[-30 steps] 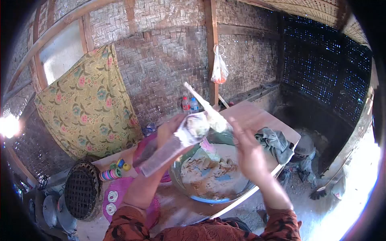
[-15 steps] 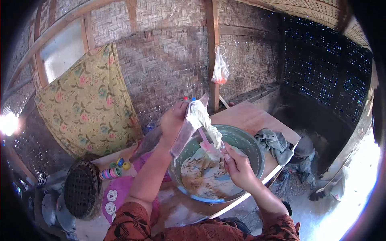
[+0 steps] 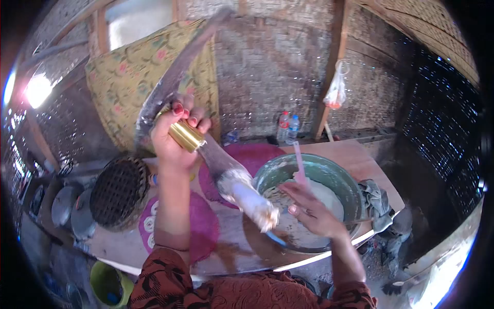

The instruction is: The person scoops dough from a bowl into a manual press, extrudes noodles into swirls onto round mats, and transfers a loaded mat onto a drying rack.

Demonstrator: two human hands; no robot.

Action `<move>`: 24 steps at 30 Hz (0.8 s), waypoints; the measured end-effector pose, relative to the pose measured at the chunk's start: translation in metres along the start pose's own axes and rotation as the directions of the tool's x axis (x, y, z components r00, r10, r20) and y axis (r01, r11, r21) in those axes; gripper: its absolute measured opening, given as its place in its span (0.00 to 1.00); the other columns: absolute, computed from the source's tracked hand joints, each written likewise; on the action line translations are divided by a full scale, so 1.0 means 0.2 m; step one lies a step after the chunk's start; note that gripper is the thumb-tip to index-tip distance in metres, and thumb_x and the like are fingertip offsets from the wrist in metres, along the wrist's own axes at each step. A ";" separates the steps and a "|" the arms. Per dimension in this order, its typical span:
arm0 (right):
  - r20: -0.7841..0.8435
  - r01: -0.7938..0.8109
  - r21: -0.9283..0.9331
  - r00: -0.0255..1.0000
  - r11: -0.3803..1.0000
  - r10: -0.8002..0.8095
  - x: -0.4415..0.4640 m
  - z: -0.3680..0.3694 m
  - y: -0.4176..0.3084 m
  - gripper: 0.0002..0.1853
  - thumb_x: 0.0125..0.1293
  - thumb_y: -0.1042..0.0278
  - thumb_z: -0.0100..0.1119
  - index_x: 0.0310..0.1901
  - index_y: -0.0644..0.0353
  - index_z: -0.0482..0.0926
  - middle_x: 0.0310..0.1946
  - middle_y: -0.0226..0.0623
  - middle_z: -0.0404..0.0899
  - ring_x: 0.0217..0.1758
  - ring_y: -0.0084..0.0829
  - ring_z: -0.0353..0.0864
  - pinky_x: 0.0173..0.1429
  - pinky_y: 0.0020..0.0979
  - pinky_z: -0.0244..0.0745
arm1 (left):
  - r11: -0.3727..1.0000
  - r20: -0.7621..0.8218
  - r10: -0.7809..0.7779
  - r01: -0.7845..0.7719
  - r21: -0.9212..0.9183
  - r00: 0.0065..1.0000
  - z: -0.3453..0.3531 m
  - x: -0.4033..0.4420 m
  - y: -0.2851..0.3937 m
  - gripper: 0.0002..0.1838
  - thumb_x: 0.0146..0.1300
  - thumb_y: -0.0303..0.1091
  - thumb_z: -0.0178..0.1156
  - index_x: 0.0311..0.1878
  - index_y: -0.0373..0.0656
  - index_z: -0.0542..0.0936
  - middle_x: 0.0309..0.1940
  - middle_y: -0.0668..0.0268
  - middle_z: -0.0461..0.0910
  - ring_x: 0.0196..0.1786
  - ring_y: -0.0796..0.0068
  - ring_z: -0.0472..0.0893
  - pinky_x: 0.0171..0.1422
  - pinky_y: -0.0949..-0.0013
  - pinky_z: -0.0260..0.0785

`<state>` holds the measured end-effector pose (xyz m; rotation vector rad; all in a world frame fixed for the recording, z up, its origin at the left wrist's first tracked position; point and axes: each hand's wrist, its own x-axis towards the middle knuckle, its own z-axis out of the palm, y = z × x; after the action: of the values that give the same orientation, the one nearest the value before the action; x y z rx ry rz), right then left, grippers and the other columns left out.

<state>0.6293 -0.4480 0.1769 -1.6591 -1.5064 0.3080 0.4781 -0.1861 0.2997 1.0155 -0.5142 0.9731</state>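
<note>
My left hand (image 3: 177, 136) is wrapped around a gold-coloured cylinder (image 3: 186, 136), raised over the table. A long, smeared plastic piece (image 3: 218, 154) stretches out on both sides of this hand; its lower end carries a pale lump of dough (image 3: 265, 213). My right hand (image 3: 316, 219) is over the green basin (image 3: 355, 193), near that end, with fingers stretched out and slightly apart. Pale, floury dough (image 3: 329, 201) fills part of the basin. A pink spatula (image 3: 299, 159) stands up in it. Beside my right wrist, a thin handle (image 3: 360, 221) crosses the basin rim.
Purple round mats (image 3: 203, 226) lie on the table, one bearing small coiled dough pieces (image 3: 148, 224). A dark woven basket (image 3: 118, 193) stands at left. Two bottles (image 3: 293, 129) are behind the basin, and a grey cloth (image 3: 375, 198) hangs at the right edge.
The view has turned left. My left hand has tipped the plastic piece over, and the gold cylinder now shows. My right hand's fingers have straightened; the dough-covered utensil is no longer raised in them.
</note>
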 end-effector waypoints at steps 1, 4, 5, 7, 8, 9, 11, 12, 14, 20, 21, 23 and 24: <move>0.025 0.023 0.424 0.999 0.905 -0.037 0.06 0.14 -0.01 0.34 0.70 0.37 0.42 0.63 0.59 0.69 0.60 0.45 0.70 0.67 0.44 0.65 0.69 0.44 0.58 | 0.981 -0.053 -0.065 0.054 -0.187 0.996 -0.02 -0.07 -0.01 0.07 0.54 0.33 0.57 0.29 0.48 0.68 0.27 0.73 0.65 0.29 0.80 0.68 0.33 0.72 0.60; 0.507 -0.529 0.840 0.844 -0.120 -0.173 0.15 0.55 -0.03 0.46 0.62 0.23 0.34 0.66 0.58 0.64 0.47 0.49 0.74 0.33 0.35 0.77 0.35 0.34 0.75 | 0.899 -0.216 -0.282 0.179 -0.401 0.935 -0.15 -0.28 -0.08 0.10 0.55 0.40 0.57 0.31 0.48 0.69 0.27 0.74 0.64 0.29 0.82 0.68 0.36 0.72 0.61; 0.463 -0.653 0.646 0.746 -0.394 -0.478 0.19 0.64 -0.02 0.49 0.59 0.19 0.35 0.68 0.57 0.62 0.43 0.50 0.72 0.20 0.30 0.74 0.20 0.27 0.73 | 0.874 -0.288 -0.374 0.232 -0.428 0.881 -0.24 -0.37 -0.10 0.10 0.57 0.39 0.57 0.36 0.44 0.73 0.33 0.70 0.72 0.34 0.76 0.74 0.42 0.68 0.67; 0.640 -0.638 0.673 0.756 -0.375 -0.137 0.19 0.63 -0.23 0.48 0.57 0.18 0.38 0.62 0.57 0.67 0.31 0.41 0.70 0.07 0.18 0.54 0.07 0.19 0.48 | 0.929 -0.506 -0.369 0.301 -0.214 0.780 -0.41 -0.52 -0.09 0.15 0.59 0.38 0.57 0.46 0.40 0.76 0.43 0.61 0.78 0.44 0.65 0.78 0.54 0.61 0.70; 0.621 -0.590 0.739 0.784 -0.326 -0.011 0.20 0.63 -0.22 0.45 0.58 0.20 0.38 0.57 0.57 0.70 0.28 0.38 0.70 0.08 0.19 0.55 0.07 0.19 0.50 | 0.934 -0.569 -0.135 0.295 0.199 0.811 -0.59 -0.64 -0.11 0.18 0.60 0.37 0.57 0.52 0.40 0.76 0.48 0.58 0.78 0.48 0.62 0.78 0.57 0.59 0.70; 0.584 -0.542 0.797 0.804 -0.265 0.112 0.20 0.62 -0.20 0.43 0.59 0.21 0.38 0.52 0.58 0.72 0.25 0.35 0.70 0.08 0.19 0.57 0.08 0.20 0.52 | 0.769 -0.540 0.098 0.281 0.575 0.836 -0.74 -0.78 -0.09 0.21 0.61 0.35 0.57 0.57 0.39 0.75 0.52 0.54 0.78 0.52 0.59 0.78 0.61 0.57 0.69; 0.332 -0.379 0.919 0.894 0.112 0.302 0.24 0.59 -0.21 0.39 0.65 0.25 0.30 0.39 0.60 0.74 0.14 0.28 0.68 0.08 0.19 0.60 0.11 0.23 0.56 | 0.601 -0.347 0.052 0.249 0.760 0.936 -0.76 -1.00 0.07 0.21 0.58 0.31 0.62 0.56 0.39 0.75 0.51 0.58 0.79 0.51 0.69 0.79 0.57 0.64 0.72; 0.165 -0.292 0.870 0.932 0.398 0.323 0.27 0.58 -0.26 0.38 0.66 0.26 0.29 0.37 0.59 0.74 0.14 0.28 0.67 0.08 0.21 0.61 0.12 0.24 0.59 | 0.703 -0.337 -0.054 0.276 0.655 0.940 -0.74 -1.08 0.15 0.21 0.57 0.30 0.64 0.55 0.40 0.76 0.51 0.60 0.79 0.51 0.72 0.80 0.56 0.65 0.73; -0.031 -0.145 0.748 0.967 0.648 0.252 0.28 0.62 -0.20 0.35 0.67 0.35 0.44 0.52 0.66 0.68 0.20 0.33 0.72 0.14 0.24 0.69 0.18 0.25 0.65 | 0.951 -0.380 -0.283 0.309 0.009 0.881 -0.69 -1.15 0.23 0.21 0.57 0.31 0.65 0.54 0.39 0.77 0.50 0.59 0.80 0.52 0.71 0.80 0.56 0.62 0.73; -0.060 0.354 -0.034 0.933 0.935 -0.356 0.48 0.79 -0.49 0.48 0.56 0.46 0.65 0.66 0.72 0.53 0.46 0.56 0.75 0.46 0.46 0.80 0.51 0.41 0.75 | -0.161 -0.480 -0.560 0.480 0.863 0.675 -0.51 -1.01 0.61 0.23 0.49 0.35 0.73 0.49 0.41 0.79 0.42 0.62 0.83 0.43 0.73 0.83 0.52 0.66 0.74; 0.051 0.307 -0.029 0.951 0.951 -0.305 0.50 0.81 -0.53 0.50 0.54 0.46 0.67 0.67 0.72 0.53 0.52 0.61 0.72 0.55 0.52 0.77 0.59 0.44 0.71 | -0.158 -0.488 -0.562 0.492 0.856 0.668 -0.55 -1.03 0.65 0.23 0.49 0.35 0.73 0.49 0.41 0.79 0.42 0.62 0.83 0.43 0.73 0.83 0.52 0.66 0.74; 0.091 0.304 -0.074 0.951 0.950 -0.297 0.54 0.86 -0.60 0.49 0.54 0.46 0.67 0.66 0.72 0.53 0.54 0.63 0.71 0.56 0.55 0.76 0.59 0.44 0.71 | 0.253 -0.302 -0.661 0.583 0.772 0.687 -0.62 -1.09 0.74 0.29 0.47 0.46 0.72 0.51 0.41 0.78 0.43 0.58 0.81 0.49 0.67 0.81 0.54 0.63 0.72; 0.181 0.282 -0.099 0.948 0.954 -0.261 0.56 0.87 -0.65 0.49 0.54 0.46 0.67 0.66 0.71 0.54 0.54 0.62 0.71 0.57 0.56 0.75 0.60 0.45 0.70 | 0.441 -0.201 -0.673 0.605 0.663 0.712 -0.64 -1.11 0.78 0.32 0.47 0.51 0.72 0.51 0.41 0.77 0.43 0.56 0.80 0.51 0.64 0.80 0.56 0.61 0.70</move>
<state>0.4483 -0.2858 0.2017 -1.5236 -1.8903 0.2090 0.2237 -0.1396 0.1469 1.7838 0.2452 0.3802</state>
